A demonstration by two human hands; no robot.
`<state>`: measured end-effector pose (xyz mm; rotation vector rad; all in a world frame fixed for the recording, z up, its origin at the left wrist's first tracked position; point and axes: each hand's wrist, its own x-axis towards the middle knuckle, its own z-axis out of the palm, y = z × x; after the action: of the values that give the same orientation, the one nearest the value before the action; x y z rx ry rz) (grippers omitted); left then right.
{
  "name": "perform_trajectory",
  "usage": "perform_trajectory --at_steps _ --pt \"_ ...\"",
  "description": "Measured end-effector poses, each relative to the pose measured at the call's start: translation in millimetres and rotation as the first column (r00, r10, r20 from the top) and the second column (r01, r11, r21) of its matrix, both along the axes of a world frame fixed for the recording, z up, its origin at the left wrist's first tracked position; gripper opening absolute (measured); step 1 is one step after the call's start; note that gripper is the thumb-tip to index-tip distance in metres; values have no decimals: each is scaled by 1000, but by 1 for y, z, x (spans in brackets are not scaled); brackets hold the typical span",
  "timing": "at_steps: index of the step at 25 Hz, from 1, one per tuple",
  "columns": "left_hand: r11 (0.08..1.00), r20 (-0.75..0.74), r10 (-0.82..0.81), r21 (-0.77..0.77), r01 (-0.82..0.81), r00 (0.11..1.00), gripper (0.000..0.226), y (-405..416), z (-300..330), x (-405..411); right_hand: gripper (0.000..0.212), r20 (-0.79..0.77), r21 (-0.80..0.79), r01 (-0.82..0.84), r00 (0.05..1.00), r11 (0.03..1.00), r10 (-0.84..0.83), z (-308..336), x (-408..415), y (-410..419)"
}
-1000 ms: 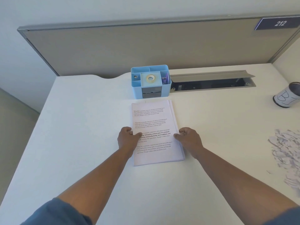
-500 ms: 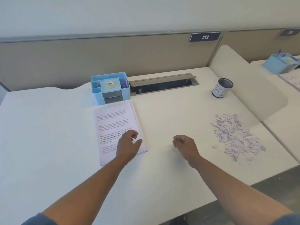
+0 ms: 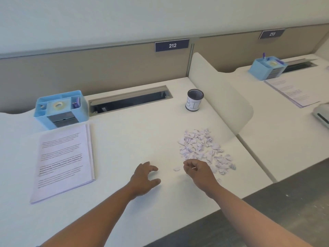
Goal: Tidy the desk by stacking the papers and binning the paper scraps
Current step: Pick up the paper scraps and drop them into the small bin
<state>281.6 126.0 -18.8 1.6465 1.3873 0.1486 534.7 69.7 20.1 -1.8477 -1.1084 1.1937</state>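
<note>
A neat stack of printed papers (image 3: 64, 161) lies at the left of the white desk (image 3: 124, 139). A heap of torn paper scraps (image 3: 201, 148) is spread at the right, with one stray scrap (image 3: 176, 169) nearer me. A small dark mesh cup labelled as the bin (image 3: 194, 100) stands upright behind the heap. My left hand (image 3: 145, 179) hovers over bare desk with its fingers loosely spread, holding nothing. My right hand (image 3: 200, 172) is at the heap's near edge, fingers loosely curled; nothing shows in it.
A light-blue desk organiser (image 3: 60, 109) with a tape roll sits behind the papers. An open cable tray (image 3: 130, 100) runs along the back. A white divider (image 3: 220, 97) separates a neighbouring desk with its own organiser (image 3: 267, 67) and papers (image 3: 292, 91).
Both hands have left the paper stack and moved right toward the scraps. My view has swung right, so the stack now lies at the left.
</note>
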Motion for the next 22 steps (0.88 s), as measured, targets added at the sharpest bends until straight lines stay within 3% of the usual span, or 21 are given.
perform_trajectory --at_steps 3,8,13,18,22 --pt "996 -199 -53 56 65 978 58 12 -10 30 7 15 -19 -30 999 999 30 -5 30 7" --pt "975 -378 -38 189 117 925 65 60 -35 73 12 115 -39 -92 989 995 95 -8 70 33" --pt "938 -351 -145 249 241 925 61 128 -48 120 14 226 -46 -142 963 989 149 -9 102 73" --pt "901 -336 -74 382 207 939 50 163 -50 145 10 324 -41 -294 900 955 291 -13 110 124" --pt "859 -399 -4 467 207 917 57 173 -55 151 36 463 -25 -492 766 871 446 -25 114 162"
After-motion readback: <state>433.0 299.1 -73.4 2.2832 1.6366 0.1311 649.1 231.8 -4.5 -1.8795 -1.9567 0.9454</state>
